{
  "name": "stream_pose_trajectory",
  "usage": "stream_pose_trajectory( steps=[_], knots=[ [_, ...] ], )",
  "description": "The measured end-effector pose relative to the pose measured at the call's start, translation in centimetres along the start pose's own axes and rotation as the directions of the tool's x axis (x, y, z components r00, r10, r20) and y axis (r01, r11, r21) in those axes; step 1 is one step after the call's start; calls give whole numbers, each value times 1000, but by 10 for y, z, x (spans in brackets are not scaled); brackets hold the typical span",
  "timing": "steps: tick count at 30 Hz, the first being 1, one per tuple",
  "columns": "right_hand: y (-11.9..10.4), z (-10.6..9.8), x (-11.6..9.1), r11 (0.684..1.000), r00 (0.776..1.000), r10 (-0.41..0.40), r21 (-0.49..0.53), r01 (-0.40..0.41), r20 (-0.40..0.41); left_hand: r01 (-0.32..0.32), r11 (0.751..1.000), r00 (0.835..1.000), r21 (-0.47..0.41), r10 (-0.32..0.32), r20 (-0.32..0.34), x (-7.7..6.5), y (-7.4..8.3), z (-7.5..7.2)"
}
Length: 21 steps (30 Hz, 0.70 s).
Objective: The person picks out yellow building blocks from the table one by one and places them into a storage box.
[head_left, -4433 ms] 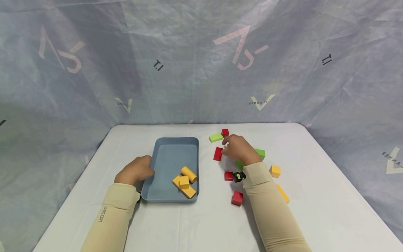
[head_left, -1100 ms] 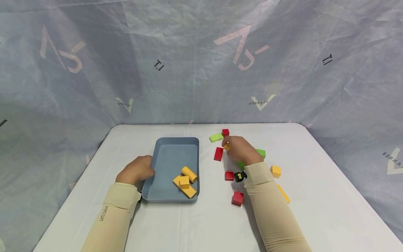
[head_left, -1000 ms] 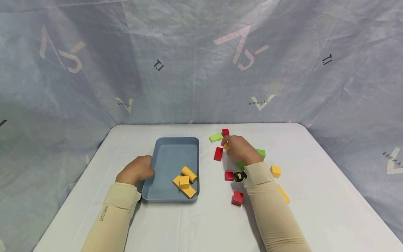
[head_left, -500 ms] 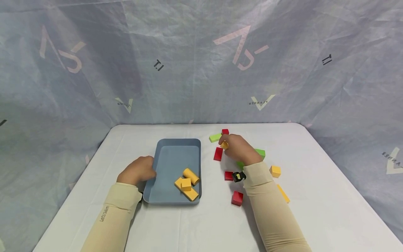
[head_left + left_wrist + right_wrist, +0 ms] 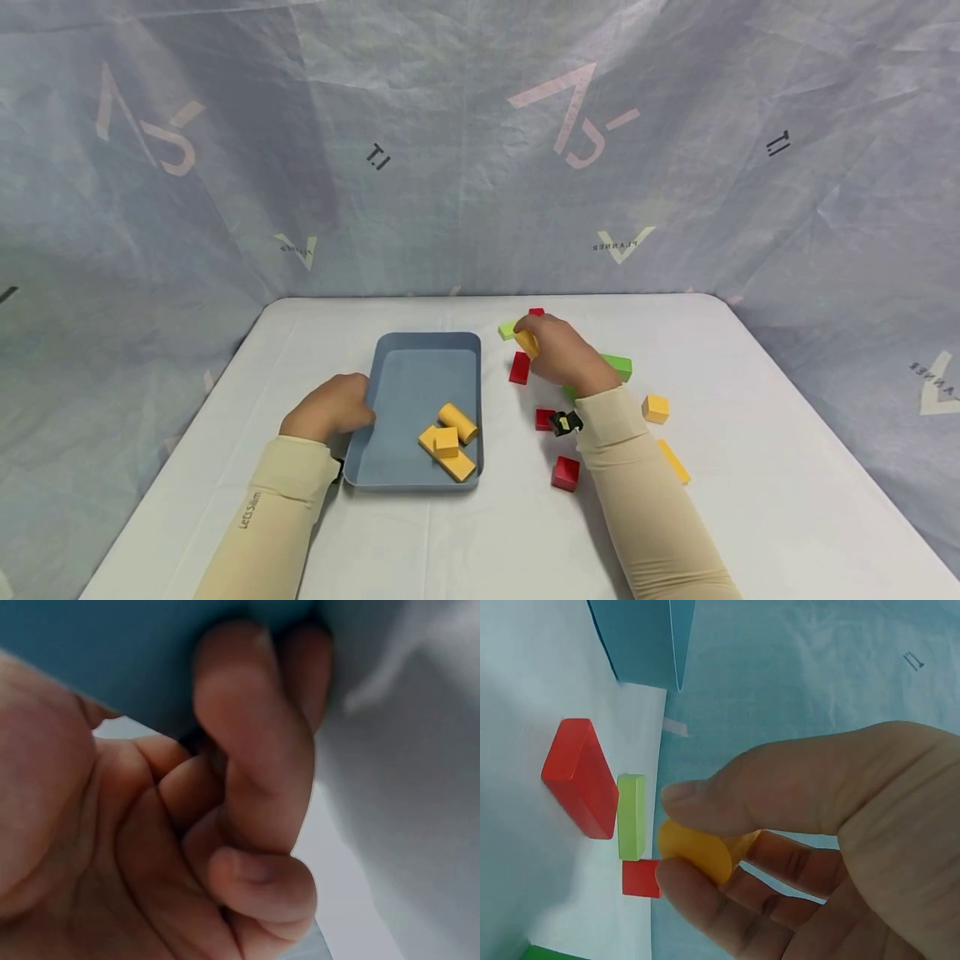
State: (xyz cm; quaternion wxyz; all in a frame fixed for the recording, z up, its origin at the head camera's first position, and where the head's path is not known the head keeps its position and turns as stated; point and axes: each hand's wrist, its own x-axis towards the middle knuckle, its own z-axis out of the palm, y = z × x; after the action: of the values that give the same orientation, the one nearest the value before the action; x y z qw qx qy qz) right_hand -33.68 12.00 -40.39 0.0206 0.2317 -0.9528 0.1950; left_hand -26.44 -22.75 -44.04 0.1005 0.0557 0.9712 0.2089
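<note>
My left hand [image 5: 330, 408] grips the left rim of the blue-grey tray [image 5: 390, 475]; in the left wrist view its curled fingers [image 5: 255, 742] press against the tray's wall. A yellow cylinder [image 5: 457, 422], a flat yellow block [image 5: 459, 465] and a yellow cube [image 5: 446, 442] lie in the tray's near right part, the cube on the flat block. My right hand [image 5: 562, 352] pinches a yellow block [image 5: 527, 342] with a rounded face between thumb and fingers, above the table right of the tray. The right wrist view shows this yellow block [image 5: 696, 850] partly covered by fingers.
Around the right hand lie a light green block [image 5: 507, 331], a red flat block [image 5: 520, 367], several other red blocks and green blocks [image 5: 618, 367], partly hidden. A yellow cube [image 5: 656, 408] and thin yellow block [image 5: 673, 462] lie farther right. A grey cloth hangs behind the table.
The right hand has taken hold of the yellow block and moved it slightly left, off its spot. The tray has shifted slightly right and nearer, with the left hand on it.
</note>
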Motion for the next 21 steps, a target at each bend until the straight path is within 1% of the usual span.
stream_pose_trajectory(
  steps=[9,18,21],
  knots=[
    [-10,-1,-1,1000,1000,22,6,-21,-16,-12,1000,1000,-2,12,26,0,2,1],
    [-13,-3,0,1000,1000,-6,16,6,-22,-5,1000,998,-15,6,65,-1,5,2],
    [-14,-3,-1,1000,999,-25,12,25,-23,-4,1000,998,-10,4,69,-2,6,1]
  ],
)
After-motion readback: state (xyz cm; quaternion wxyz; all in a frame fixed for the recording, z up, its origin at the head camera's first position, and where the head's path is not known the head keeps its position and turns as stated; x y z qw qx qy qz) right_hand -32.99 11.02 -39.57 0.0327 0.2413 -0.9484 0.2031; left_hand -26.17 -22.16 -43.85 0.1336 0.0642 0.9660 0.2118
